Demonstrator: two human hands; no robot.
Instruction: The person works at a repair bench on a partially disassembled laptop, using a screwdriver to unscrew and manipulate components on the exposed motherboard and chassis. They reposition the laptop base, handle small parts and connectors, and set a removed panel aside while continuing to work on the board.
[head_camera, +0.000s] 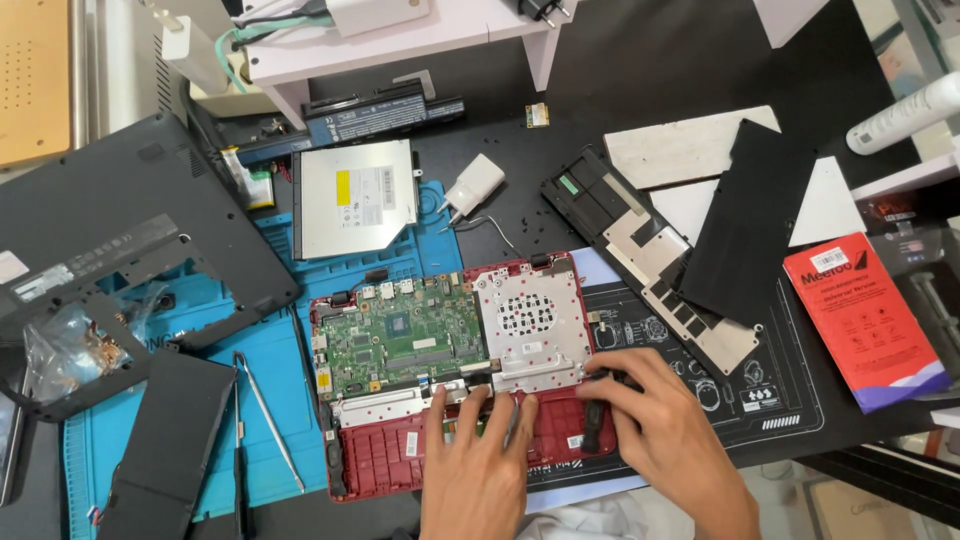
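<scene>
— Near the table's (620, 80) front edge, the opened red laptop (450, 375) is lying on a blue mat (250, 370). What are the hands doing?

— Left hand (478, 465) is pressing spread fingers flat on its lower chassis; right hand (665, 425) is pinching a black speaker (592, 425) at the right corner.

— Risk?

— Tugging could be tearing its wire or scraping the green motherboard (400, 340).

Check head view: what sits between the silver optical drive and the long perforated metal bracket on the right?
A white charger plug with its thin cable, lying on the black table, between the optical drive and the bracket. Head view shows it.
</scene>
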